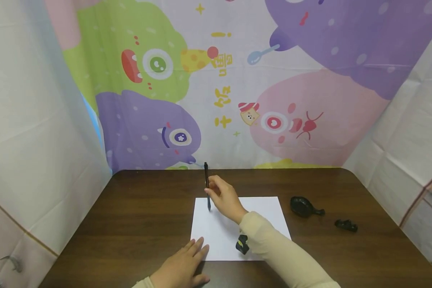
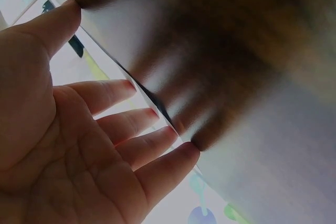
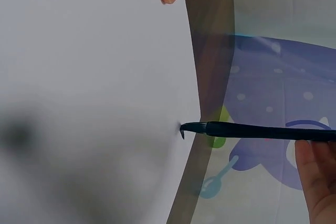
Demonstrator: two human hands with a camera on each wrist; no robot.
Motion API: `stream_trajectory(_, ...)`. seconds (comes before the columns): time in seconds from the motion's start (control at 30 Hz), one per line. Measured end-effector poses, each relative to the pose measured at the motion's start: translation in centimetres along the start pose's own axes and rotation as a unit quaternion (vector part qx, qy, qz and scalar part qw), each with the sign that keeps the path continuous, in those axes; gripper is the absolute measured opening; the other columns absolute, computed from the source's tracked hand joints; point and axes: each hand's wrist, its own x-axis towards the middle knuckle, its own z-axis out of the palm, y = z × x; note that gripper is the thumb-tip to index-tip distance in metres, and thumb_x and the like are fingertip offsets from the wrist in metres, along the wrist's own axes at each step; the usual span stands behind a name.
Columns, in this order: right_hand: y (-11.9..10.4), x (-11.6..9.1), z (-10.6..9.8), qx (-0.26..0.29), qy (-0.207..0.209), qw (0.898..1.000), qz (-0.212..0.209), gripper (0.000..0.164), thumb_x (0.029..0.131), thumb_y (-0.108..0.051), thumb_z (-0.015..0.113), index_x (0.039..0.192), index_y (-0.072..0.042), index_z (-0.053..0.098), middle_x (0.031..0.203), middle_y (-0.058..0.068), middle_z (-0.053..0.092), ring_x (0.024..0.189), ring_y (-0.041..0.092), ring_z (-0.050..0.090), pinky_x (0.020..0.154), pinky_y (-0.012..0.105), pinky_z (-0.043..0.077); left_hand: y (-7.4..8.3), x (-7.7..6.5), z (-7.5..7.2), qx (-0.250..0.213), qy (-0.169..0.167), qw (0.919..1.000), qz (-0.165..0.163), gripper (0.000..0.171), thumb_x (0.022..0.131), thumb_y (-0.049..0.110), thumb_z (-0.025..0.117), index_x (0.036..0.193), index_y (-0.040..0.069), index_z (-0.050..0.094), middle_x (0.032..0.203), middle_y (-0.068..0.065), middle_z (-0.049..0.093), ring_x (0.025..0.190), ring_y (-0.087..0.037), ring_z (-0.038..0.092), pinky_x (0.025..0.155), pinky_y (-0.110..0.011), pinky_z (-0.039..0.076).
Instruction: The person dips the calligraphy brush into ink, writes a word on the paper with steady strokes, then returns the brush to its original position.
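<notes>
A slim black writing brush [image 1: 207, 186] is pinched near its middle by my right hand [image 1: 226, 197]. It stands nearly upright over the upper left part of a white sheet of paper [image 1: 245, 224]. In the right wrist view the brush [image 3: 252, 130] has a bent dark tip at the paper's surface. My left hand [image 1: 181, 262] rests with spread fingers on the sheet's lower left corner and the table beside it. The left wrist view shows that hand's palm [image 2: 68, 150], with the fingertips down on the surface. No marks can be made out on the paper.
To the right of the paper lies a black oval dish with a short handle [image 1: 303, 207]. Beyond it sits a small black bumpy object like a brush rest [image 1: 346, 225]. Behind the brown wooden table [image 1: 140, 216] hangs a cartoon-printed curtain [image 1: 223, 148], with pale cloth at both sides.
</notes>
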Motion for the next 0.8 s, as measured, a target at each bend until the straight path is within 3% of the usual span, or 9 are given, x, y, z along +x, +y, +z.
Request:
stream_trajectory(0.23,0.0,-0.4,-0.1,-0.003,0.000,1.000,-0.006,0.023,0.096,-0.014,0.062,0.118,-0.012,0.057,0.098,0.007,0.068,0.087,0.017,0.064,0.078,0.029,0.057,-0.1,0.1,-0.2,-0.014,-0.017,0.9997,-0.007,0.077,0.083,0.057,0.067,0.143,0.011,0.050,0.152,-0.016,0.043,0.136,-0.042,0.045,0.102,-0.055,0.047)
stream_trajectory(0.8,-0.4,-1.4,-0.5,0.020,-0.014,1.000,-0.009,0.025,0.095,-0.013,0.063,0.118,-0.005,0.058,0.097,0.009,0.069,0.088,0.019,0.067,0.075,0.026,0.057,0.0,0.1,-0.2,-0.020,-0.016,0.9997,-0.003,0.077,0.083,0.057,0.067,0.142,0.010,0.051,0.151,-0.018,0.044,0.135,-0.042,0.046,0.104,-0.054,0.046)
